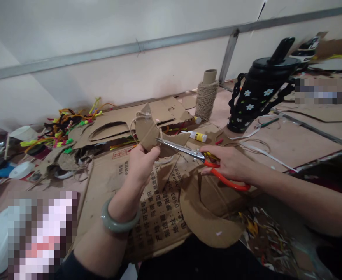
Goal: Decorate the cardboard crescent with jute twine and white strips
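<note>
My left hand is closed on a curved, pointed cardboard piece that has twine along its edge. In my right hand are scissors with orange-red handles. The tips of their blades lie at the cardboard piece, close to my left thumb, by a strand of twine. Something yellow shows by my right fingers; I cannot make out what it is. Below the hands, a crescent-shaped cardboard cutout rests over a printed cardboard sheet. A small glue bottle with a yellow label lies behind the scissors.
A twine spool and a black flowered tumbler stand at the back. Cardboard with cut-out holes lies behind my hands. Colourful pipe cleaners are heaped at left. Scraps sit low at right.
</note>
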`<state>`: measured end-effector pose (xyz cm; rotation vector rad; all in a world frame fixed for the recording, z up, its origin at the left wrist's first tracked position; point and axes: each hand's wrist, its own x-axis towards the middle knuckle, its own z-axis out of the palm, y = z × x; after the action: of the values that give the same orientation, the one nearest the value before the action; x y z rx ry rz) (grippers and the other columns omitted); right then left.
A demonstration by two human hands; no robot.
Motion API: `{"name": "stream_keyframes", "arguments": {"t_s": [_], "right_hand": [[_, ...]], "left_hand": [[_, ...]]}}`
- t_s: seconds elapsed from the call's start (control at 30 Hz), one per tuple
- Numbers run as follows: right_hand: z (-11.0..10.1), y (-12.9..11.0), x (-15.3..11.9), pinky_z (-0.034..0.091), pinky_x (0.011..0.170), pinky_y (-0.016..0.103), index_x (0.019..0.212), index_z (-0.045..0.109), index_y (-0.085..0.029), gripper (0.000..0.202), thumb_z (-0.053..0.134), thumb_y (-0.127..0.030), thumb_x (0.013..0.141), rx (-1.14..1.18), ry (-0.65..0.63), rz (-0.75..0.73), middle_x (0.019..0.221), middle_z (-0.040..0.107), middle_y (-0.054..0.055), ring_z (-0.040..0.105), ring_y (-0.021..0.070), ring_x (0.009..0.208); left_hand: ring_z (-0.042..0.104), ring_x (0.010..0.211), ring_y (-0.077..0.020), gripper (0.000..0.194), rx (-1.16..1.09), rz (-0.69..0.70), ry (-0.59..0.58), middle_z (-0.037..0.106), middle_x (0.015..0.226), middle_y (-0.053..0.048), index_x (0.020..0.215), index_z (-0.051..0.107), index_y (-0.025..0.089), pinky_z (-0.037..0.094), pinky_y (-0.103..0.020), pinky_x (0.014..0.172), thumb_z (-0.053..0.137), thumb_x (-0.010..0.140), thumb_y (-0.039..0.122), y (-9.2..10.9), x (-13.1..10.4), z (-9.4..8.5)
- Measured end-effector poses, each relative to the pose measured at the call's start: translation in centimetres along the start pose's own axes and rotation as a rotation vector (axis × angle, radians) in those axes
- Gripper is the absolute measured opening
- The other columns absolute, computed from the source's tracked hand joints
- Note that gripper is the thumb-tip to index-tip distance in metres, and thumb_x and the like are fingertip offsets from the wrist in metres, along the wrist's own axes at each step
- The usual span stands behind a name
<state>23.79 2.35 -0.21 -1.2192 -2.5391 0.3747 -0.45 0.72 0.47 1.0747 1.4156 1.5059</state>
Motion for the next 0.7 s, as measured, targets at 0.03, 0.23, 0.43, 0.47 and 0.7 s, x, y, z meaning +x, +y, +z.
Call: {"name": "stream_keyframes", "arguments": {"t_s": [0.03,0.23,0.43,0.47,0.7], "right_hand": [[0.1,0.1,0.0,0.049,0.072,0.032,0.111,0.057,-0.017,0.056,0.06,-0.057,0.073,-0.003,0.01,-0.017,0.096,0.068,0.01,0.065,0.024,0.083],[0.2,0.0,-0.1,0.047,0.068,0.031,0.111,0.056,-0.017,0.053,0.053,-0.059,0.078,-0.007,0.002,-0.031,0.092,0.067,0.01,0.063,0.0219,0.077],[0.2,-0.2,-0.3,0.046,0.074,0.031,0.113,0.055,-0.023,0.045,0.05,-0.054,0.082,0.015,-0.029,0.018,0.097,0.067,0.008,0.063,0.0234,0.087],[0.3,-0.2,-0.3,0.046,0.075,0.032,0.114,0.054,-0.023,0.044,0.049,-0.054,0.082,0.023,-0.028,0.021,0.1,0.067,0.008,0.063,0.0242,0.09],[-0.3,-0.3,0.0,0.045,0.066,0.03,0.11,0.054,-0.021,0.044,0.052,-0.052,0.079,0.034,-0.022,0.14,0.088,0.067,0.006,0.062,0.0214,0.075]], "left_hand": [[0.043,0.048,-0.0083,0.008,0.002,-0.001,0.002,0.052,0.052,0.004,0.062,0.058,0.014,0.032,-0.021,0.046,0.062,0.057,0.019,0.0,0.0,0.0],[0.045,0.048,-0.0089,0.011,0.005,-0.01,0.005,0.054,0.053,0.003,0.064,0.059,0.014,0.034,-0.022,0.047,0.065,0.057,0.02,-0.1,-0.1,0.1],[0.046,0.047,-0.0086,0.011,-0.018,-0.007,0.005,0.057,0.055,0.003,0.066,0.062,0.013,0.035,-0.021,0.046,0.065,0.056,0.018,0.2,-0.1,0.2],[0.046,0.047,-0.0084,0.011,-0.023,-0.005,0.004,0.057,0.054,0.003,0.065,0.062,0.013,0.035,-0.021,0.046,0.065,0.056,0.017,0.2,-0.2,0.2],[0.049,0.05,-0.0086,0.015,-0.085,0.0,0.028,0.06,0.06,0.001,0.068,0.062,0.012,0.038,-0.02,0.047,0.067,0.055,0.016,1.0,0.0,-0.1]]}}
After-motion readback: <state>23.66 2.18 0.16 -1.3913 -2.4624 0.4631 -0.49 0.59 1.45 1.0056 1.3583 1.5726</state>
